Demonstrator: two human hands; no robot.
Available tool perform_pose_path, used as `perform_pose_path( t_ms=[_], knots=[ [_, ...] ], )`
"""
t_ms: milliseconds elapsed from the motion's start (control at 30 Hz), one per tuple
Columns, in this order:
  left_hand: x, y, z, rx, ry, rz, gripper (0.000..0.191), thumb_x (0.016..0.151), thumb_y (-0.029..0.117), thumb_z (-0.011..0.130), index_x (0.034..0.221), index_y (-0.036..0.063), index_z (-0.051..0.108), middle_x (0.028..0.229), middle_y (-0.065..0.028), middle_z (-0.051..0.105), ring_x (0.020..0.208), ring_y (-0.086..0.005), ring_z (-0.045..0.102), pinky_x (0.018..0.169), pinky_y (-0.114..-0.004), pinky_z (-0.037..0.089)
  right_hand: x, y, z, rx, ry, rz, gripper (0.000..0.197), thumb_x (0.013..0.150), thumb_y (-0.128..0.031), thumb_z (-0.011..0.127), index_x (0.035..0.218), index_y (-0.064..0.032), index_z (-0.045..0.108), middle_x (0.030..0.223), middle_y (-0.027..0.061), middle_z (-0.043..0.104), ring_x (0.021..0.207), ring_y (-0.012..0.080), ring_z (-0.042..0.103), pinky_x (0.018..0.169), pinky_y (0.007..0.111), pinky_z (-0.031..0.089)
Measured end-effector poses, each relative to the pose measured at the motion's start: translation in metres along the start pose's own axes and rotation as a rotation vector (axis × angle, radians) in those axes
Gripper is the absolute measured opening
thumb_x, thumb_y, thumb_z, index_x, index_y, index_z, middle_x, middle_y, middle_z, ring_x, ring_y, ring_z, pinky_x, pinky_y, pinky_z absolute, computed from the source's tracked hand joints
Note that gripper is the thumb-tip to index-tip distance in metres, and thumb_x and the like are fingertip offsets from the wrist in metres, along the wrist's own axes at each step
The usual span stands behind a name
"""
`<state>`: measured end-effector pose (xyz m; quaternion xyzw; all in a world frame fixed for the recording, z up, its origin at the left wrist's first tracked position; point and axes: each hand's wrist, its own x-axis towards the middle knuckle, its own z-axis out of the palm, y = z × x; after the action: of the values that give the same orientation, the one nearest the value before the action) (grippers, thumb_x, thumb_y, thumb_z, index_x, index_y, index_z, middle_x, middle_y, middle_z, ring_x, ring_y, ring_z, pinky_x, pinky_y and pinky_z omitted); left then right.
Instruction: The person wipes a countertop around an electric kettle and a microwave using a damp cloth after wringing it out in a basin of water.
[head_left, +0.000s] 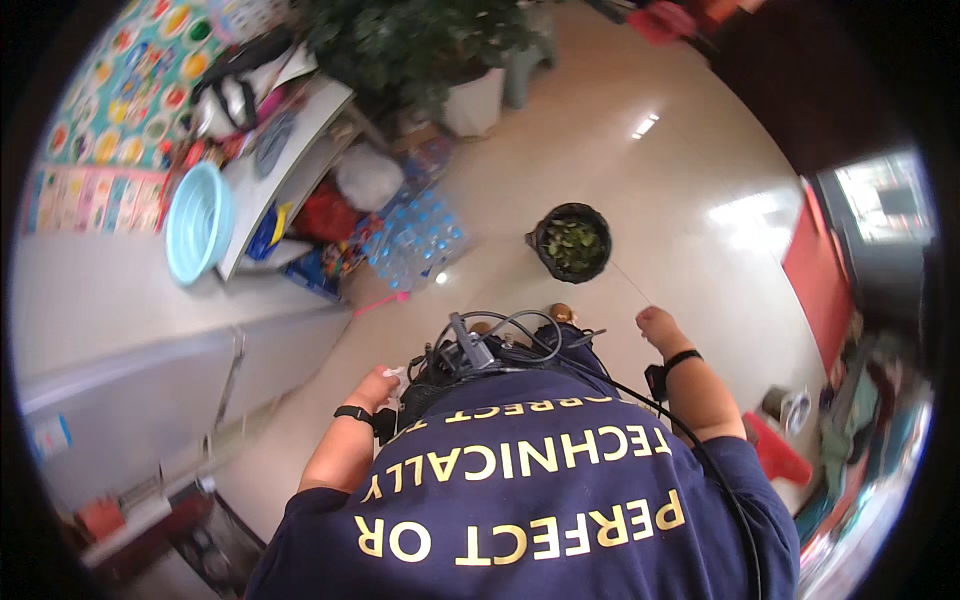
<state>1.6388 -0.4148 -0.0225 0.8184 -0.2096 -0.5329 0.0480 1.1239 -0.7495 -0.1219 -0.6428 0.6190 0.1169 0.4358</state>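
My left hand (376, 388) is at my left side, closed on a crumpled white tissue or cloth (397, 377) near my waist. My right hand (658, 328) reaches forward on the right, its fingers pinched together; a thin line or stick (631, 281) runs from it to the rim of a black-lined bin (572, 277). Whether that thin thing is a string, wire or stem cannot be told. Green leaves (574, 244) lie in the bin, which stands on the glossy floor ahead of my feet.
Left of the bin are shrink-wrapped water bottles (415, 238), a pink-handled tool (384, 302) and a cluttered white shelf (289, 176) with a light-blue basin (199, 223). A potted plant (474, 105) stands farther ahead. A red stool (776, 452) is at the right. Cables (525, 337) hang at my waist.
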Motion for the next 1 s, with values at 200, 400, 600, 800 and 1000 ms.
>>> perform_pose_path(
  t_ms=[200, 400, 600, 800, 1000],
  knots=[
    [0.104, 0.057, -0.057, 0.147, -0.233, 0.264, 0.028, 0.076, 0.010, 0.058, 0.103, 0.0038, 0.057, 0.080, -0.0068, 0.061, 0.069, -0.0201, 0.060, 0.055, -0.034, 0.048, -0.210, 0.079, 0.056, 0.189, -0.017, 0.422, 0.018, 0.083, -0.018, 0.058, 0.089, -0.0016, 0.063, 0.074, 0.0072, 0.064, 0.062, 0.0178, 0.062, 0.053, 0.033, 0.051],
    [0.167, 0.095, -0.060, 0.187, 0.073, 0.339, 0.033, 0.070, 0.016, 0.066, 0.101, 0.0037, 0.060, 0.096, -0.0174, 0.067, 0.087, -0.0311, 0.066, 0.078, -0.038, 0.052, -0.347, 0.097, 0.102, 0.481, 0.075, 0.628, 0.018, 0.085, -0.017, 0.058, 0.096, -0.0028, 0.063, 0.081, 0.0060, 0.065, 0.068, 0.0169, 0.064, 0.059, 0.032, 0.052],
    [0.075, 0.190, 0.054, 0.741, -0.052, 0.526, 0.033, 0.068, 0.026, 0.072, 0.093, 0.0050, 0.065, 0.087, -0.0139, 0.069, 0.080, -0.0266, 0.067, 0.073, -0.037, 0.052, -0.454, 0.158, 0.204, 1.030, 0.370, 0.703, 0.016, 0.086, -0.016, 0.061, 0.094, -0.0028, 0.061, 0.077, 0.0061, 0.064, 0.063, 0.0156, 0.060, 0.056, 0.030, 0.049],
    [-0.007, 0.240, 0.202, 1.013, -0.245, 0.604, 0.039, 0.070, 0.039, 0.072, 0.089, 0.0054, 0.069, 0.080, -0.0098, 0.068, 0.073, -0.0204, 0.064, 0.070, -0.035, 0.051, -0.568, 0.230, 0.341, 1.366, 0.471, 0.936, 0.015, 0.089, -0.016, 0.059, 0.095, -0.0031, 0.060, 0.080, 0.0066, 0.063, 0.062, 0.0148, 0.058, 0.055, 0.031, 0.049],
    [-0.082, 0.321, 0.396, 1.141, -0.271, 0.923, 0.040, 0.075, 0.033, 0.066, 0.106, 0.0065, 0.069, 0.099, -0.0140, 0.070, 0.088, -0.0272, 0.067, 0.080, -0.037, 0.050, -0.678, 0.293, 0.470, 1.708, 0.514, 1.325, 0.014, 0.089, -0.016, 0.055, 0.085, -0.0033, 0.058, 0.071, 0.0063, 0.060, 0.053, 0.0159, 0.054, 0.044, 0.032, 0.045]
  ],
)
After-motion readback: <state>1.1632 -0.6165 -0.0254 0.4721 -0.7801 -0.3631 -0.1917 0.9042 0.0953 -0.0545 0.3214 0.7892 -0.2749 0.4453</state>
